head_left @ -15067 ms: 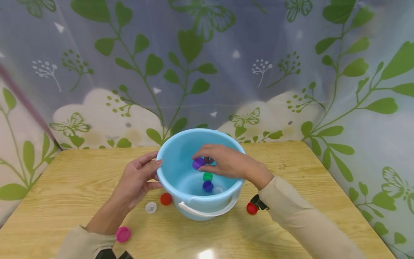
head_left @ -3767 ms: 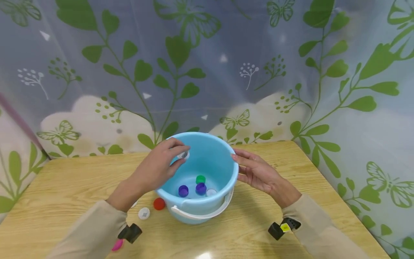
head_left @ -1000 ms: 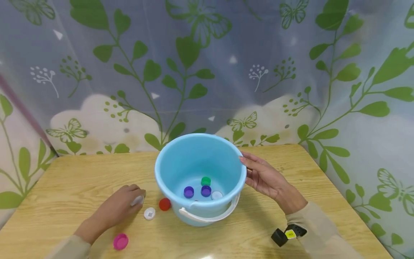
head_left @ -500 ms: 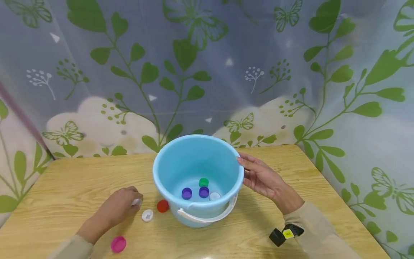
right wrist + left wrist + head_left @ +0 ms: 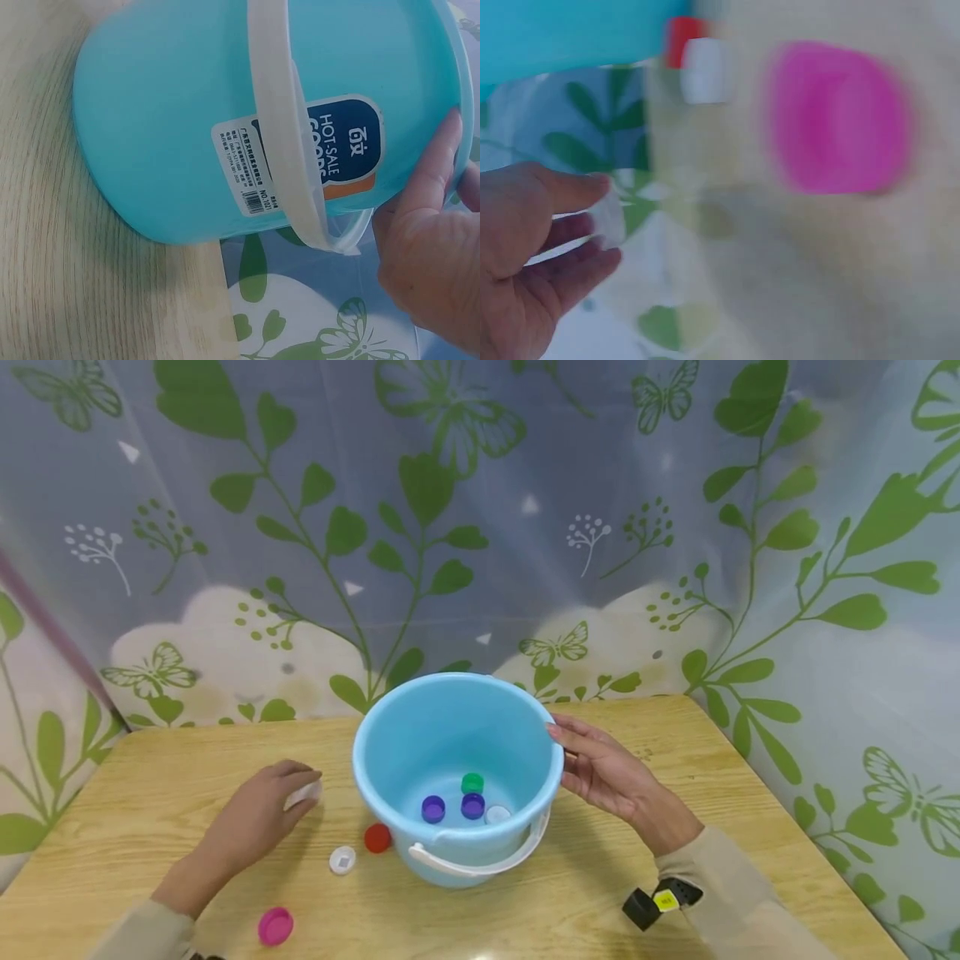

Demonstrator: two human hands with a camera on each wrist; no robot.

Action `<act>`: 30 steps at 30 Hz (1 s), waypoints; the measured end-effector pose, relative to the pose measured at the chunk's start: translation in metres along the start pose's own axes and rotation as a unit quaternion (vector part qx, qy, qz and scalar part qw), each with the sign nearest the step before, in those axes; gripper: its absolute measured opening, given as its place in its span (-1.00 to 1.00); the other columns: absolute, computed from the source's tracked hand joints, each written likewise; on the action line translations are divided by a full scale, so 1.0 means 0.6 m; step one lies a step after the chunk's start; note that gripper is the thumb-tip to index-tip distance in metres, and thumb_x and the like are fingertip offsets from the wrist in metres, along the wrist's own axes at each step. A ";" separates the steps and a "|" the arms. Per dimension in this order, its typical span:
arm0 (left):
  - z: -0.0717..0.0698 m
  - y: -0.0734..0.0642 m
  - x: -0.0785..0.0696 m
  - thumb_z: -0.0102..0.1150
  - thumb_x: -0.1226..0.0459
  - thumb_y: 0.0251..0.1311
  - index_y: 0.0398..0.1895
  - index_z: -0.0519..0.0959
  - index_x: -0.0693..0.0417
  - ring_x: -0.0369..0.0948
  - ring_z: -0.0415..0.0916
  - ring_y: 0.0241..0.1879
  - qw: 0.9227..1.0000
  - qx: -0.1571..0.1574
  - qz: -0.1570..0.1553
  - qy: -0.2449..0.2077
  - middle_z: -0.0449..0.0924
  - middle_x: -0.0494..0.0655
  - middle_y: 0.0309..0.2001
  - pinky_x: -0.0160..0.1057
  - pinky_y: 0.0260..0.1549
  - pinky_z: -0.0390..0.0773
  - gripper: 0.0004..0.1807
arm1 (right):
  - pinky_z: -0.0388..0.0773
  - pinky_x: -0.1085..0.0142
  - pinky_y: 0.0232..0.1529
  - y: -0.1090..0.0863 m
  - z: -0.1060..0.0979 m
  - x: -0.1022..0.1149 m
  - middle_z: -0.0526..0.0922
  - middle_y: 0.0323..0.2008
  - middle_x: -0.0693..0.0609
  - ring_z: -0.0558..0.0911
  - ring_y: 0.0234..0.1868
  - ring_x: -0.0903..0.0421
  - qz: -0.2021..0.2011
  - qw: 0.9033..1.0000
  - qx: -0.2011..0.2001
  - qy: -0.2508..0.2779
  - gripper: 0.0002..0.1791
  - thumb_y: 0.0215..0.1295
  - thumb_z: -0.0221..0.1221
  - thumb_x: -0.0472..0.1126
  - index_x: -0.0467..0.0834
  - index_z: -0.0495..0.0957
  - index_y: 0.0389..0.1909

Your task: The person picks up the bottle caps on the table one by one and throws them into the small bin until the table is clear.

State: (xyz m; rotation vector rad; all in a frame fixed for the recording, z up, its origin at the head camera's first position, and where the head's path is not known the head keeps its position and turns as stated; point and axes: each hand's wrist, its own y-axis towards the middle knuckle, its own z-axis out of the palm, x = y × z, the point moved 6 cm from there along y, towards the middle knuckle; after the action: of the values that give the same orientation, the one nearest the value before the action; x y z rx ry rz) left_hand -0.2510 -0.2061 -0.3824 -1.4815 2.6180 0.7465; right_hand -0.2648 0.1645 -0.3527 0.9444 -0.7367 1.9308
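My left hand (image 5: pixel 251 818) pinches a whitish bottle cap (image 5: pixel 306 792) between thumb and fingers, to the left of a light blue bucket (image 5: pixel 457 710). In the left wrist view, the pale cap (image 5: pixel 612 216) sits at my fingertips. My right hand (image 5: pixel 611 777) rests on the bucket's right side, thumb at the rim and fingers against the outer wall. Inside the bucket lie two purple caps, one (image 5: pixel 433 809) left of the other (image 5: pixel 472 806), a green cap (image 5: pixel 472 783) and a whitish cap (image 5: pixel 497 814).
On the wooden table (image 5: pixel 420 927) a red cap (image 5: pixel 377 837) lies beside the bucket's base. A white cap (image 5: pixel 342 860) and a pink cap (image 5: pixel 275 926) are nearer the front left. The bucket's white handle (image 5: pixel 480 867) hangs down in front. A leaf-patterned curtain (image 5: pixel 450 568) stands behind.
Over the last second my left hand has lifted the whitish cap from the table. Earlier, it held a white cap over the bucket. Before that, my right hand held a purple cap in the bucket.
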 end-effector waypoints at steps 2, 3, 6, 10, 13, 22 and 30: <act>-0.028 0.016 -0.005 0.34 0.39 0.09 -0.05 0.60 0.35 0.12 0.52 -0.09 1.000 -0.031 -0.007 0.001 0.57 0.16 -0.10 0.11 -0.15 0.56 -0.66 | 0.63 0.31 -0.13 0.000 0.000 0.000 0.48 -0.05 -0.11 0.63 -0.19 0.11 -0.002 1.000 0.000 -0.002 -0.55 0.45 0.02 -0.25 -0.19 0.26 0.31; -0.042 0.024 -0.010 0.34 0.38 0.09 -0.03 0.59 0.35 0.13 0.51 -0.09 0.999 -0.042 -0.008 0.001 0.56 0.17 -0.08 0.12 -0.17 0.56 -0.64 | 0.63 0.31 -0.13 0.000 0.000 0.000 0.48 -0.05 -0.11 0.63 -0.18 0.11 -0.002 1.000 -0.001 -0.003 -0.54 0.45 0.02 -0.25 -0.19 0.25 0.32; -0.082 0.050 -0.024 0.34 0.36 0.10 0.01 0.57 0.34 0.12 0.52 -0.09 0.998 -0.067 0.007 0.005 0.54 0.17 -0.04 0.12 -0.22 0.57 -0.61 | 0.62 0.30 -0.11 0.001 0.000 0.000 0.48 -0.03 -0.12 0.62 -0.17 0.10 -0.001 1.000 -0.003 -0.001 -0.53 0.45 0.03 -0.24 -0.19 0.24 0.32; -0.125 0.085 -0.045 0.34 0.37 0.09 0.03 0.57 0.32 0.08 0.53 -0.13 0.995 -0.088 0.041 0.010 0.54 0.15 -0.03 0.09 -0.26 0.58 -0.59 | 0.62 0.30 -0.12 0.004 0.000 -0.001 0.50 -0.04 -0.11 0.62 -0.16 0.10 0.000 1.000 -0.002 0.007 -0.58 0.45 0.03 -0.24 -0.17 0.31 0.28; -0.144 0.112 -0.067 0.35 0.40 0.06 0.02 0.57 0.33 0.04 0.52 -0.13 0.992 -0.104 0.074 0.007 0.55 0.13 -0.04 0.05 -0.25 0.58 -0.60 | 0.63 0.31 -0.15 0.004 -0.001 0.000 0.50 -0.06 -0.10 0.62 -0.18 0.11 0.000 1.000 -0.004 0.006 -0.60 0.45 0.03 -0.24 -0.15 0.33 0.27; -0.131 0.166 -0.169 0.34 0.39 0.09 0.01 0.59 0.30 0.02 0.50 -0.04 0.985 -0.079 0.154 -0.023 0.56 0.11 -0.04 0.03 -0.10 0.58 -0.62 | 0.63 0.31 -0.15 0.003 -0.002 -0.003 0.50 -0.05 -0.11 0.63 -0.18 0.11 -0.001 1.000 -0.008 0.003 -0.59 0.45 0.03 -0.23 -0.15 0.34 0.28; -0.060 0.188 -0.209 0.32 0.33 0.14 0.02 0.59 0.23 -0.02 0.49 0.02 0.985 0.004 0.167 -0.046 0.56 0.04 -0.02 -0.02 0.04 0.52 -0.64 | 0.64 0.34 -0.20 0.001 -0.003 -0.005 0.51 -0.09 -0.10 0.64 -0.22 0.12 -0.006 1.000 -0.007 0.009 -0.61 0.45 0.02 -0.24 -0.15 0.34 0.26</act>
State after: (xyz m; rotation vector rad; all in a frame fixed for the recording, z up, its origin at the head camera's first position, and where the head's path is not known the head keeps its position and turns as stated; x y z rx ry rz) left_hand -0.2679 -0.0732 -0.2736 -0.9864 2.8267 0.8022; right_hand -0.2649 0.1645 -0.3561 0.9189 -0.7329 1.9190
